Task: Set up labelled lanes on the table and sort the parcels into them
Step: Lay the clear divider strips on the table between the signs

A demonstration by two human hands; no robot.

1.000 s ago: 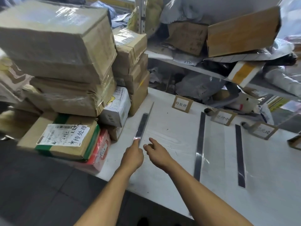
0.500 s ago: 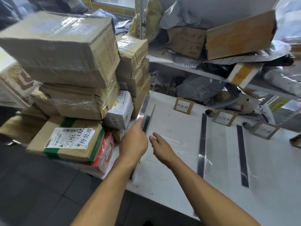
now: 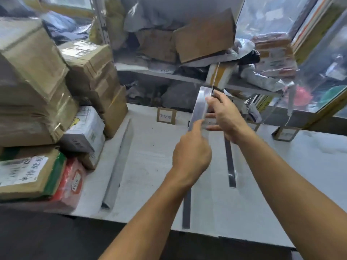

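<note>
A glossy strip (image 3: pixel 199 107), thin, flat and silvery like tape or its backing, is held in the air above the bench (image 3: pixel 154 162), its long axis running from about 7 o'clock at the lower end up to 1 o'clock. The lower end is pinched between thumb and forefinger of the left hand (image 3: pixel 191 156); the upper part is held by the right hand (image 3: pixel 223 117), whose thumb and forefinger close on the strip while the other fingers are loosely spread. Both grips are thus occupied by the same strip, the left nearer the person, the right further out toward 12 o'clock.

On the white, faintly scuffed bench top three dark lane strips are laid roughly parallel: a grey one (image 3: pixel 119 166) at 9 o'clock of the hands, just beside the parcels (image 3: pixel 56 94), one (image 3: pixel 186 209) directly below the left wrist, and one (image 3: pixel 230 162) partly hidden beneath the right forearm. A small cardboard-framed label card (image 3: pixel 166 115) stands at the far edge between the first two strips; another (image 3: pixel 286 133) is seen at 3 o'clock. The parcels, taped brown cartons and a white box, are stacked at 9 to 10 o'clock and appear unsorted.

The lane set-up is judged to be in hand; the strip would need lowering flat along the same axis as its neighbours.
</note>
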